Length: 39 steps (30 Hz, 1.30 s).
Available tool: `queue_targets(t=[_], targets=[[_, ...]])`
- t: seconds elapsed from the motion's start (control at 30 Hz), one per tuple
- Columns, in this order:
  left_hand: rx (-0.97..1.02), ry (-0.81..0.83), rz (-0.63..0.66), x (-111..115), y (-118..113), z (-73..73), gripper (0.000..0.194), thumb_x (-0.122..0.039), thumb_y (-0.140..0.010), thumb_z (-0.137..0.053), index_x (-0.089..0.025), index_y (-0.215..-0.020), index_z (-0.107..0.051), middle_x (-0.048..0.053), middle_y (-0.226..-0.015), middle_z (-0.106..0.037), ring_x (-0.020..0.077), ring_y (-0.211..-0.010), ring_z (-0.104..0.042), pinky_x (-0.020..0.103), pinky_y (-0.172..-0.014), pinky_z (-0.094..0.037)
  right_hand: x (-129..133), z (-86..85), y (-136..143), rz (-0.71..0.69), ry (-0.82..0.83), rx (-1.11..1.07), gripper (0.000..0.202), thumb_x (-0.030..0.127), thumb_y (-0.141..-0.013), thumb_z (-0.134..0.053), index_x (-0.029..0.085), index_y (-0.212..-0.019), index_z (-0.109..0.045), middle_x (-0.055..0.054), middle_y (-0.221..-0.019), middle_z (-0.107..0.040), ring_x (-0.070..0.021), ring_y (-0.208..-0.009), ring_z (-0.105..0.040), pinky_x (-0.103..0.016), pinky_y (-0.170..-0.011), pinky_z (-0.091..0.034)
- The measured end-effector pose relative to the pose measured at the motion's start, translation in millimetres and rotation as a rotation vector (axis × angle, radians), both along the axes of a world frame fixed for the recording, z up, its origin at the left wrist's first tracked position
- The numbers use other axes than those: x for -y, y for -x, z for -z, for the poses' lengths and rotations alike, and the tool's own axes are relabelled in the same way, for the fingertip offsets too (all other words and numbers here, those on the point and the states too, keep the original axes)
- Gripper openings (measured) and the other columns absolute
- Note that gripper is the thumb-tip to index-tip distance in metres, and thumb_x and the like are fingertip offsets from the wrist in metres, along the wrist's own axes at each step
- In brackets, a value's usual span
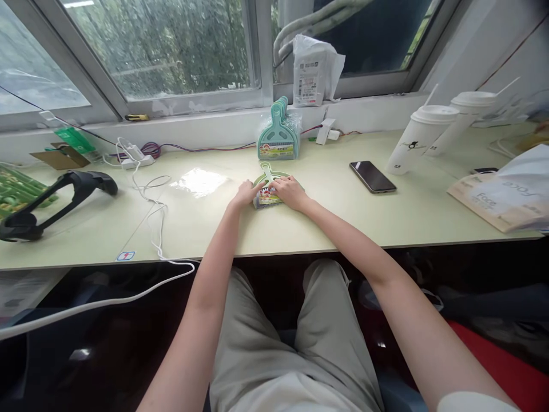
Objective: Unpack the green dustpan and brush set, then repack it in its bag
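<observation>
On the table before me lies a small light-green dustpan (266, 170) with a printed label and a looped handle pointing away from me. My left hand (246, 193) grips its left edge, fingers closed. From the right, my right hand (290, 192) is closed on it, with fingertips resting over the label. Both hands hide much of its sides. Just behind stands a row of several teal dustpans (278, 133) in clear wrapping, upright against the wall under the window. A shiny sheet of clear plastic film (201, 182) lies left of my left hand.
A phone (373, 177) and white lidded cups (422, 140) with straws stand to the right, beside a paper bag (506, 194). On the left are a black headset (72, 194), a power strip (138, 162) and a white cable (159, 229) crossing the table edge. A white package (309, 80) sits on the sill.
</observation>
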State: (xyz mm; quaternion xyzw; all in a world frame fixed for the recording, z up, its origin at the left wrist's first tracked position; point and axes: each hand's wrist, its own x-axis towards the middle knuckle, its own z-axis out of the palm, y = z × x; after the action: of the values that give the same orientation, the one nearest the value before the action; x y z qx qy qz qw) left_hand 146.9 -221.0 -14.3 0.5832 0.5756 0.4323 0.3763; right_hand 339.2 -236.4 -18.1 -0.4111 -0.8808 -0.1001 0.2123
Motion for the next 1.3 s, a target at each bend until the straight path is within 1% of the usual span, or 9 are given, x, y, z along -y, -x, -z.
queue_targets(t=[0.13,0.4,0.53,0.67,0.73,0.87,0.93,1.07,1.3], targets=[[0.073,0.033,0.200,7.3,-3.4,-3.2,0.037,-0.028,-0.055,-0.085,-0.019,-0.077,-0.057,0.008,-0.091,-0.064,0.0337,-0.114,-0.054,0.041,-0.096,-0.044,-3.9,2.0,-3.3,-0.003,0.008,-0.021,0.023,0.028,-0.096,-0.048,0.017,-0.112,-0.061,-0.011,-0.110,-0.069,-0.0259,-0.105,-0.056,-0.035,-0.087,-0.031],[0.385,0.049,0.268,13.7,-14.9,-5.3,0.065,-0.006,-0.054,-0.077,-0.022,-0.110,-0.047,0.000,-0.087,-0.064,0.0193,-0.081,-0.065,0.039,-0.080,-0.052,5.4,-9.6,-12.7,0.060,-0.001,-0.132,0.029,0.035,-0.095,-0.048,0.019,-0.117,-0.057,-0.014,-0.118,-0.063,-0.0299,-0.113,-0.051,-0.043,-0.099,-0.028],[0.493,0.011,0.176,8.1,-13.9,-4.9,0.078,-0.006,-0.052,-0.075,-0.022,-0.122,-0.046,0.002,-0.089,-0.067,0.0233,-0.088,-0.067,0.044,-0.086,-0.051,16.1,-19.4,-15.3,0.164,-0.016,-0.394,0.044,0.045,-0.096,-0.043,0.022,-0.133,-0.047,-0.015,-0.139,-0.048,-0.0334,-0.135,-0.034,-0.053,-0.109,-0.021],[0.560,-0.159,0.158,7.5,-16.2,-9.5,0.061,-0.017,-0.053,-0.077,-0.019,-0.110,-0.056,0.005,-0.096,-0.069,0.0289,-0.106,-0.063,0.042,-0.094,-0.048,14.7,-24.0,-16.2,0.303,0.131,-0.836,0.061,0.056,-0.095,-0.034,0.025,-0.146,-0.029,-0.013,-0.151,-0.031,-0.0309,-0.147,-0.015,-0.057,-0.112,-0.023],[0.583,-0.229,0.152,10.2,-19.4,-13.0,0.052,-0.023,-0.055,-0.079,-0.020,-0.102,-0.058,0.005,-0.100,-0.069,0.0292,-0.111,-0.061,0.040,-0.095,-0.047,9.8,-22.0,-14.0,0.273,0.311,-1.052,0.067,0.061,-0.092,-0.038,0.024,-0.147,-0.026,-0.014,-0.151,-0.032,-0.0287,-0.147,-0.020,-0.054,-0.112,-0.029],[0.593,-0.238,0.158,16.8,-25.9,-18.4,0.055,-0.030,-0.058,-0.083,-0.023,-0.105,-0.054,0.005,-0.106,-0.068,0.0277,-0.117,-0.058,0.039,-0.098,-0.046,2.2,-14.1,-4.8,-0.023,0.761,-1.439,0.063,0.056,-0.081,-0.062,0.030,-0.133,-0.036,-0.008,-0.135,-0.055,-0.0234,-0.128,-0.051,-0.047,-0.105,-0.045],[0.591,-0.217,0.184,18.8,-27.4,-19.6,0.060,-0.033,-0.058,-0.084,-0.024,-0.109,-0.052,0.006,-0.108,-0.068,0.0274,-0.118,-0.058,0.040,-0.098,-0.046,1.5,-11.6,-1.0,-0.123,0.875,-1.565,0.055,0.048,-0.076,-0.072,0.031,-0.119,-0.042,-0.003,-0.121,-0.064,-0.0211,-0.113,-0.063,-0.045,-0.099,-0.051],[0.575,-0.202,0.214,20.3,-24.9,-20.9,0.067,-0.034,-0.058,-0.085,-0.024,-0.113,-0.049,0.006,-0.110,-0.068,0.0275,-0.118,-0.059,0.040,-0.098,-0.047,4.2,-12.4,0.7,-0.169,0.919,-1.692,0.040,0.039,-0.074,-0.077,0.028,-0.098,-0.047,0.001,-0.104,-0.071,-0.0184,-0.097,-0.070,-0.042,-0.095,-0.055],[0.548,-0.203,0.231,22.1,-20.6,-23.0,0.065,-0.033,-0.061,-0.083,-0.022,-0.115,-0.050,0.006,-0.108,-0.068,0.0258,-0.112,-0.061,0.039,-0.097,-0.047,10.3,-16.9,3.5,-0.215,0.935,-1.721,0.027,0.036,-0.074,-0.077,0.021,-0.089,-0.060,-0.004,-0.098,-0.075,-0.0217,-0.103,-0.069,-0.040,-0.098,-0.054]])
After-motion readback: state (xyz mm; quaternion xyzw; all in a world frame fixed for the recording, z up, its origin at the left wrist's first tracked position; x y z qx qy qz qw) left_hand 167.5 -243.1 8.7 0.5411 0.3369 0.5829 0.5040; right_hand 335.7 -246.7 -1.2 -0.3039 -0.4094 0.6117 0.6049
